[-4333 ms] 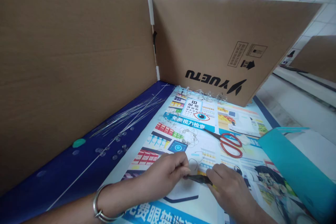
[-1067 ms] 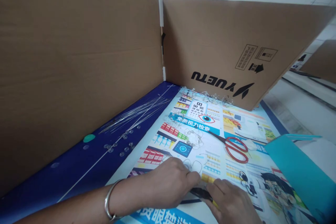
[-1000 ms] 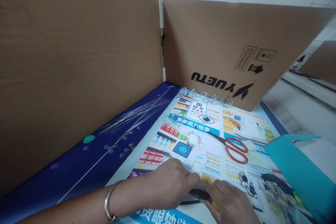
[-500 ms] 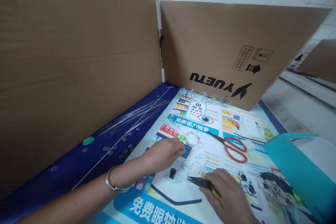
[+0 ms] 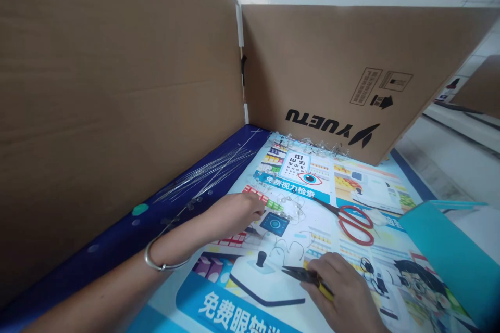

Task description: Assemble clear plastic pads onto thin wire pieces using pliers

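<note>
My right hand [image 5: 341,283] is closed around the yellow grip of needle-nose pliers [image 5: 300,273], whose dark jaws point left above the printed sheet. My left hand [image 5: 244,212], with a silver bangle [image 5: 154,260] on its wrist, has its fingers curled together over the sheet. Whatever those fingers hold, if anything, is hidden. Between the hands lie thin bent wire pieces [image 5: 289,251]. Just beyond my left hand sits a loose ring of clear beads and wire [image 5: 291,208]. Scissors with red handles [image 5: 356,225] rest farther right, blades pointing left.
Straight wires [image 5: 207,171] and clear beads [image 5: 191,204] lie on the blue surface at left, by a green disc [image 5: 139,209]. Beaded wire pieces [image 5: 312,144] line the back. Cardboard panels [image 5: 312,62] rise behind and left. A turquoise folder [image 5: 449,250] stands at right.
My left hand has moved left and slightly back, away from the bent wires, uncovering a printed blue square. My right hand still holds the pliers in nearly the same place. The view has shifted slightly.
</note>
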`<state>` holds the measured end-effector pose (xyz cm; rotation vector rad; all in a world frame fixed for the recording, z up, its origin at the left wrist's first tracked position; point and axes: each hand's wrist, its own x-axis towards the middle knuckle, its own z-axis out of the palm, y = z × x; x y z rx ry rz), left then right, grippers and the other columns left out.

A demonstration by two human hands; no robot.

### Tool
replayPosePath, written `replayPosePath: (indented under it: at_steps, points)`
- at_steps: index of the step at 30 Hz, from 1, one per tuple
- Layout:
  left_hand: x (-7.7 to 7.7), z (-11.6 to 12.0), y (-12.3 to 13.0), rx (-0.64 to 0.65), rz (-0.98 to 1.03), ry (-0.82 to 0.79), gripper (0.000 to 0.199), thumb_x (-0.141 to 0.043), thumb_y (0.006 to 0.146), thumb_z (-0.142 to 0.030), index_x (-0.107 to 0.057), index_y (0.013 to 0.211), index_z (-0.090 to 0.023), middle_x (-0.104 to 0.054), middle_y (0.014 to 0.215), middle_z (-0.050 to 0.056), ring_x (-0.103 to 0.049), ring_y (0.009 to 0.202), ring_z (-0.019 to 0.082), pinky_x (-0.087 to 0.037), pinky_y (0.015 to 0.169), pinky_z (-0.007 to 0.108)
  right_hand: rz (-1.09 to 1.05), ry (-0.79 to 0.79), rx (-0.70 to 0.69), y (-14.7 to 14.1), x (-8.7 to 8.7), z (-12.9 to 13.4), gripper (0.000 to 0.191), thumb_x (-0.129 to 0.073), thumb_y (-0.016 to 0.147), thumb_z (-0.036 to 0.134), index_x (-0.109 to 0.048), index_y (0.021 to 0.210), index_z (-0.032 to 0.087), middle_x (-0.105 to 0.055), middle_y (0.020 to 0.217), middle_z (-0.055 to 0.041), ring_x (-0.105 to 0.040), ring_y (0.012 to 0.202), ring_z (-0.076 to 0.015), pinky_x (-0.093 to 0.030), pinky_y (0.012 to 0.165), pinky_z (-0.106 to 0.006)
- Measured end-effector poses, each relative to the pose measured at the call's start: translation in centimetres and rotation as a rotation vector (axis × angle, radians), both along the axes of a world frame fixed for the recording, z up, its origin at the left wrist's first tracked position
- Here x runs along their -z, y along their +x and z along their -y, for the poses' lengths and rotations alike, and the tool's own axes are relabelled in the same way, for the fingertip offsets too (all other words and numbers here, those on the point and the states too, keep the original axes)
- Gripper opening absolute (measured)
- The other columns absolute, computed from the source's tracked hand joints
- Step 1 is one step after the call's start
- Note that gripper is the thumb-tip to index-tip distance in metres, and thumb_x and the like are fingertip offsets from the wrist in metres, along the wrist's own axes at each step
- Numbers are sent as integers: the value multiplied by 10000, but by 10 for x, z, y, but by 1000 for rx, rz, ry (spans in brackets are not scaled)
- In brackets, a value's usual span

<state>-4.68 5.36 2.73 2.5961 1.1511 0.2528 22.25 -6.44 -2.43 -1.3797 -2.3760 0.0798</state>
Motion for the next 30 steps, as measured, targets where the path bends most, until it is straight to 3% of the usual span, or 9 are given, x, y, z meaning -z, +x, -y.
replayPosePath:
  at_steps: [5,14,25,30]
  points:
    - [0,-1,-15,35,-211,61,187,-467,801,-159,-622,697,-171,-649,756,43,-595,692,175,-381,609,252,25,52,-22,2,2,-1,223,-555,821,360,-537,998,226,-572,868,-52,-551,786,-178,-473,665,-296]
    - [9,3,-8,42,-349,180,175,-449,782,-103,-610,729,-148,-663,763,98,-622,665,235,-438,578,305,49,38,-24,2,4,-1,226,-549,822,366,-539,997,225,-572,868,-55,-551,793,-182,-478,663,-301]
    - [8,8,-8,59,-349,190,176,-421,784,-97,-574,864,-133,-654,807,117,-618,650,242,-443,549,308,45,7,-23,3,3,-1,227,-539,828,338,-522,1027,228,-564,900,-57,-545,816,-181,-473,688,-305]
    - [-3,11,-1,-14,-261,109,191,-391,834,-157,-543,950,-145,-652,771,88,-603,604,210,-409,523,271,43,-24,-16,3,3,-1,218,-530,833,352,-526,1015,234,-561,890,-54,-542,813,-184,-467,678,-305]
